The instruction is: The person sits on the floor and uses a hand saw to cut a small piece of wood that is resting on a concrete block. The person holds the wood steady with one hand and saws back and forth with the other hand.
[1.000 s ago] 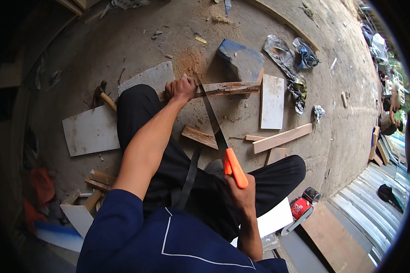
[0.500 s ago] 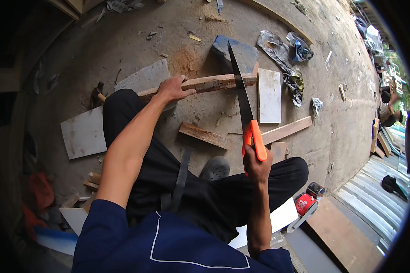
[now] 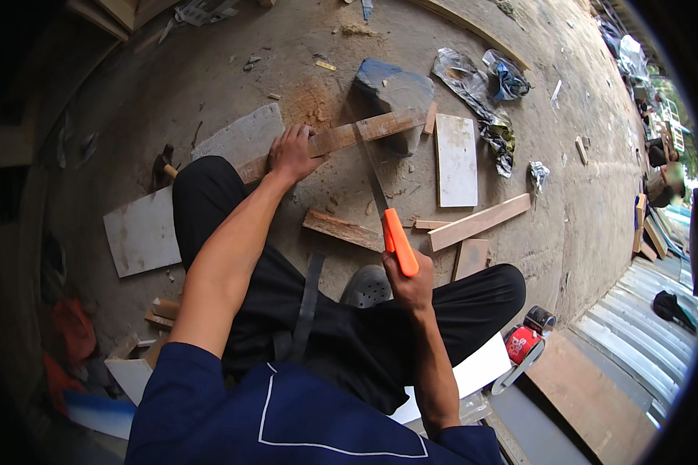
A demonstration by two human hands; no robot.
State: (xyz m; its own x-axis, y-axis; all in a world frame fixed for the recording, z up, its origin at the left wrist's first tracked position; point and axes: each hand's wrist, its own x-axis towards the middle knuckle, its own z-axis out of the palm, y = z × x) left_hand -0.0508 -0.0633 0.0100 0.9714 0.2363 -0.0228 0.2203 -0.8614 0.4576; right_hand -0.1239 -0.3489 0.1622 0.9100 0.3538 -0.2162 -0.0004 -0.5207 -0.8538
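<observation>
My right hand (image 3: 409, 280) is closed round the orange handle of a handsaw (image 3: 377, 186). The dark blade points away from me and crosses a long wooden strip (image 3: 376, 126) near its right part. On the strip's left part my left hand (image 3: 293, 153) is clamped, fingers over the far edge. The strip's right end lies over a blue-topped block (image 3: 399, 85); its left end runs toward my left knee, partly hidden. Whether the teeth have cut into the wood cannot be made out.
Offcuts lie around: a rough piece (image 3: 341, 230), a smooth strip (image 3: 481, 222), a white board (image 3: 457, 160). A hammer (image 3: 164, 165) is by my left knee. Crumpled plastic (image 3: 473, 85) lies beyond the block, tape rolls (image 3: 523, 343) at my right. Sawdust (image 3: 314, 105) is on the floor.
The saw has moved left, its blade now across the strip farther from the end. The strip's right end has swung slightly away from me and left. My left hand keeps its hold.
</observation>
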